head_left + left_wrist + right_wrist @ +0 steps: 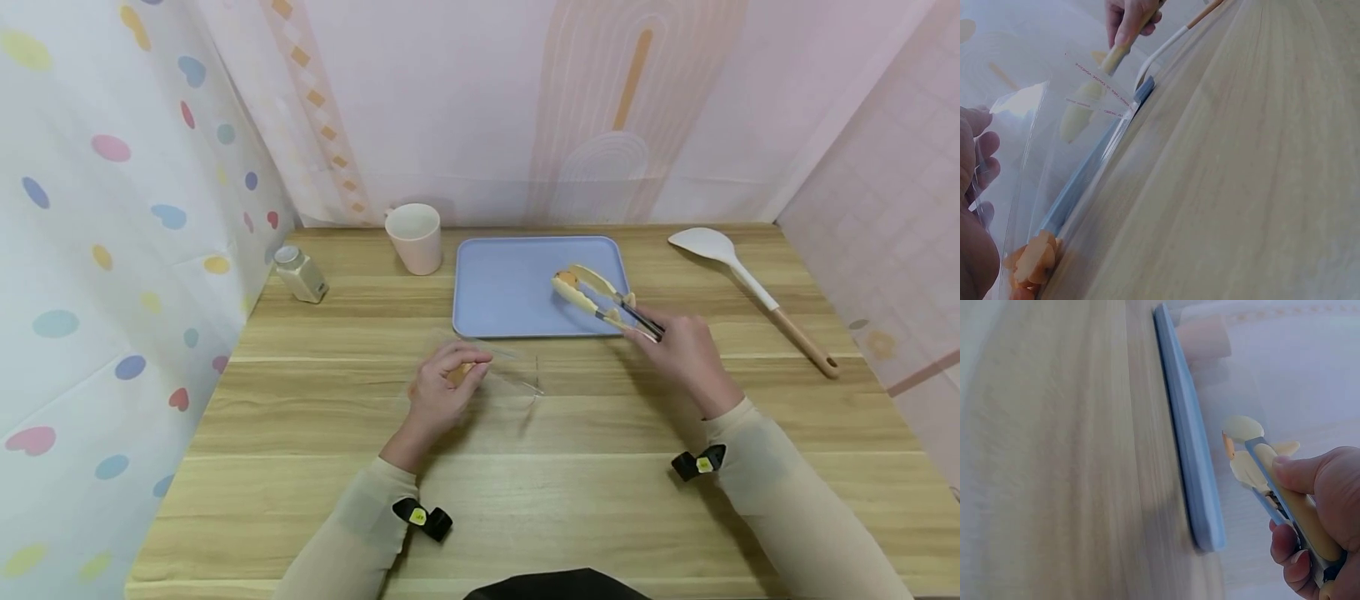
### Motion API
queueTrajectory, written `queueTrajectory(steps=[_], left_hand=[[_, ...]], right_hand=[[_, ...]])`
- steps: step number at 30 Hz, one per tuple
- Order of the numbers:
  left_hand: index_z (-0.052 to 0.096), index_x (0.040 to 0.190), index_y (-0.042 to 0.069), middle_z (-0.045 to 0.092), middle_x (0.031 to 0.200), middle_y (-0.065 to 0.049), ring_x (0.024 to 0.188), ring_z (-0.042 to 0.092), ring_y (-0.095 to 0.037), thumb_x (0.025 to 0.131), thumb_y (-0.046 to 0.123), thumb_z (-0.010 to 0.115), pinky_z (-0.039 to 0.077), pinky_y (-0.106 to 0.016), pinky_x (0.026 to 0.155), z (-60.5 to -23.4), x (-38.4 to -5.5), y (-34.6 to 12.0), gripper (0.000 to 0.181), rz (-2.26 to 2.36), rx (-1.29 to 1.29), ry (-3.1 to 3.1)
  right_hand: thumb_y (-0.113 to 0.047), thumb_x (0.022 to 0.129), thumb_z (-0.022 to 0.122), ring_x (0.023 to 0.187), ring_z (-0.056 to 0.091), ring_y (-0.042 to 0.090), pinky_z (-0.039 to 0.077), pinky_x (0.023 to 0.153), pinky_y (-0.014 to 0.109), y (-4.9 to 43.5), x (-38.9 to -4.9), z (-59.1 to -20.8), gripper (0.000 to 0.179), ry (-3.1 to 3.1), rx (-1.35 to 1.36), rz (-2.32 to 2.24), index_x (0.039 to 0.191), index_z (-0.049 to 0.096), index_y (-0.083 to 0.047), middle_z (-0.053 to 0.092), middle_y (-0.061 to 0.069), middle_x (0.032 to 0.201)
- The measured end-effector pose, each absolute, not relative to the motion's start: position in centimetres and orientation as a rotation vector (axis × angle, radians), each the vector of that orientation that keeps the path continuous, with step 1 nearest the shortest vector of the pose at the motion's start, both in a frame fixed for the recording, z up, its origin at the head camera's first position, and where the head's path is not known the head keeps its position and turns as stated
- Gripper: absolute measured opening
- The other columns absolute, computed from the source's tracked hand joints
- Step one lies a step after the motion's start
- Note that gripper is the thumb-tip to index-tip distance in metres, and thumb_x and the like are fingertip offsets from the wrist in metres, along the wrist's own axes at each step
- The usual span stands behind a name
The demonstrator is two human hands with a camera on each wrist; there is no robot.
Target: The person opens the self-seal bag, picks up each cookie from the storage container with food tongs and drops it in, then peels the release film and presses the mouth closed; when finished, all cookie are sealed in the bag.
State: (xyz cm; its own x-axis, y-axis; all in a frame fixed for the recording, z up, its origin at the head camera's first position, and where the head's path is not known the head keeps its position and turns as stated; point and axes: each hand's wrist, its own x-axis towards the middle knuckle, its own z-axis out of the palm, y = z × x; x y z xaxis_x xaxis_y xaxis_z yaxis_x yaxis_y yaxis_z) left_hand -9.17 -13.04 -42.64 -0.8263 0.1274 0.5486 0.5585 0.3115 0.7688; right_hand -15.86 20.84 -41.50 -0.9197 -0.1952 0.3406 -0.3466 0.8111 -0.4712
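My left hand (442,387) pinches a clear plastic bag (513,390) over the table in front of the tray. Several orange pieces, perhaps carrot slices, (1035,259) lie at the bag's lower end in the left wrist view. In my right hand (686,354) I hold cream-tipped tongs (622,308) by the handle. Between the tong heads sits a small orange piece (566,277), held above the light blue tray (502,287). The right wrist view shows the tong heads (1247,469) with only an edge of that orange piece visible.
A pale pink mug (416,242) stands left of the tray, and a glass shaker jar (302,275) farther left. To the right lies a white turner with a wooden handle (798,337). Patterned curtains border the wooden table (540,500).
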Motion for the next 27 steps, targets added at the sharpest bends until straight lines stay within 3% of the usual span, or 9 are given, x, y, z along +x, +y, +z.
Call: queueTrajectory(steps=[5,10,18,24,27], left_hand=[[0.071,0.095,-0.005,0.067,0.096,-0.015,0.097,0.06,-0.027,0.086,-0.004,0.067,0.046,-0.025,0.087,-42.7,-9.3,-13.0,0.009,-1.513,-0.605,-2.21],[0.071,0.096,-0.004,0.067,0.096,-0.012,0.097,0.06,-0.026,0.087,-0.002,0.067,0.045,-0.028,0.088,-43.1,-9.5,-13.0,0.01,-1.555,-0.609,-2.221],[0.071,0.096,-0.003,0.066,0.096,-0.014,0.098,0.059,-0.026,0.087,-0.004,0.066,0.045,-0.029,0.089,-42.6,-9.3,-12.9,0.01,-1.567,-0.605,-2.238],[0.071,0.095,-0.003,0.067,0.094,-0.016,0.096,0.06,-0.028,0.086,-0.006,0.067,0.045,-0.029,0.088,-42.6,-9.4,-12.8,0.01,-1.551,-0.616,-2.222],[0.071,0.095,-0.004,0.067,0.094,-0.017,0.095,0.06,-0.029,0.086,-0.007,0.066,0.044,-0.028,0.088,-42.6,-9.4,-12.7,0.011,-1.545,-0.616,-2.22]], right_hand=[[-0.018,0.08,0.08,0.063,0.052,0.02,0.041,0.057,0.036,20.9,-13.8,-41.0,0.041,-2.649,0.484,0.778,0.116,0.069,-0.003,0.07,0.018,0.102],[-0.014,0.077,0.082,0.059,0.051,0.017,0.04,0.052,0.031,21.0,-11.7,-40.6,0.04,-2.612,0.545,0.796,0.113,0.07,-0.001,0.071,0.018,0.101],[-0.013,0.076,0.082,0.083,0.068,0.025,0.053,0.065,0.043,21.4,-8.6,-40.5,0.04,-2.601,0.582,0.81,0.113,0.071,-0.004,0.071,0.013,0.103],[-0.013,0.072,0.084,0.087,0.069,0.022,0.054,0.065,0.036,21.6,-6.6,-40.4,0.042,-2.568,0.637,0.798,0.112,0.072,-0.005,0.072,0.008,0.105],[-0.013,0.071,0.085,0.086,0.069,0.018,0.053,0.065,0.027,21.6,-5.8,-40.5,0.044,-2.555,0.676,0.8,0.112,0.072,-0.005,0.072,0.006,0.104]])
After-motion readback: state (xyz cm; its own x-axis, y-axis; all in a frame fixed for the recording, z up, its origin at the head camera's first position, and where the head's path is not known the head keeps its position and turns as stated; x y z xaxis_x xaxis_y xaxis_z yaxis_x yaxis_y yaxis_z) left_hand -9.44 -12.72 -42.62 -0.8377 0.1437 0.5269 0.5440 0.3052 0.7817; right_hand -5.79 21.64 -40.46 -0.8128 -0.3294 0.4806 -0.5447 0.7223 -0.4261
